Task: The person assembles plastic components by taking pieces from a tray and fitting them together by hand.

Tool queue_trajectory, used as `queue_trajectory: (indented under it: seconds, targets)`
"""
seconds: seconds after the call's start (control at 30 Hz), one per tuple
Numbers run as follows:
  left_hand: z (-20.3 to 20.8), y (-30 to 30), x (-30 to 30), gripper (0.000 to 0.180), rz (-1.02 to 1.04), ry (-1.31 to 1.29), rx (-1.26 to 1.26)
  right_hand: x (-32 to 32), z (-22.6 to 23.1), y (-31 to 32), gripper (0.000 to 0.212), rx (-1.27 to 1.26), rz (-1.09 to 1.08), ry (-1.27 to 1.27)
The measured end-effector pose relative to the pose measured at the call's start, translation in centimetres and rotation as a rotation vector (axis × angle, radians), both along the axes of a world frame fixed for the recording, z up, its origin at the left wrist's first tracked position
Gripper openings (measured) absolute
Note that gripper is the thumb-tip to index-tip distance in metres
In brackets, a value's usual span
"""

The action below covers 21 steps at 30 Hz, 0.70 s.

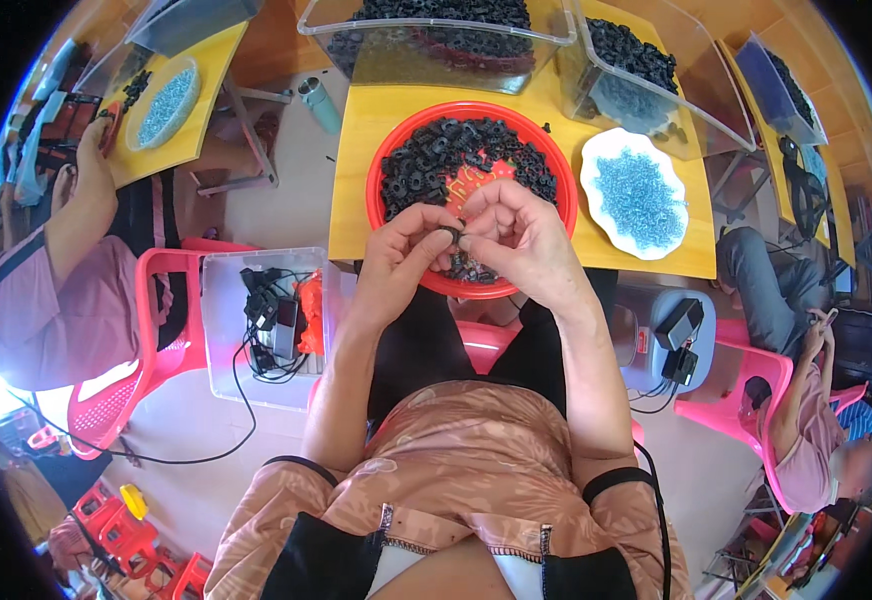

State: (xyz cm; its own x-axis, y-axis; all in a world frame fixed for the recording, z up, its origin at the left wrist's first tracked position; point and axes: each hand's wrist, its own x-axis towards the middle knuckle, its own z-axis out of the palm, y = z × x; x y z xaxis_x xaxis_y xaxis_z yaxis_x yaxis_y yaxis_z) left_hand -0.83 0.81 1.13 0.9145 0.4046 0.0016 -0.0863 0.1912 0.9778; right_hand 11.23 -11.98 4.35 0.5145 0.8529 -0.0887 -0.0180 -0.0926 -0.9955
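My left hand (401, 248) and my right hand (526, 245) meet over the near part of a red round basin (374, 185). Between their fingertips is a small black part (452, 232), pinched from both sides; its exact kind is too small to tell. Many similar black plastic pieces (436, 150) lie heaped around the basin's far and side areas, and the patterned red bottom shows in the middle. To the right of the basin, a white scalloped plate (597, 150) carries a pile of small, clear bluish pieces (638, 200).
Clear plastic bins (436, 65) of black pieces stand at the yellow table's (356, 120) far side. A storage box with cables (226, 330) is at my left, a lidded box (646, 370) at my right. People sit on pink chairs (151, 300) on both sides.
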Motion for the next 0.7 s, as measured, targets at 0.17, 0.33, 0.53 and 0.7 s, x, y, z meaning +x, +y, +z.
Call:
queue_trajectory:
  seconds: [0.17,0.33,0.53,0.7]
  targets:
    - [-0.1,0.0,0.2,0.01,0.009,0.012,0.041,0.0,-0.9,0.1,0.028,0.074,-0.034,0.097]
    - [-0.5,-0.1,0.2,0.011,0.023,0.024,0.076,-0.5,-0.6,0.3,0.025,0.086,-0.113,0.09]
    - [-0.1,-0.7,0.2,0.01,0.047,0.0,0.035,0.1,0.0,-0.2,0.023,0.022,-0.076,0.146]
    - [-0.3,-0.5,0.2,0.011,0.029,-0.02,0.049,0.1,0.0,-0.8,0.012,-0.144,0.008,0.09]
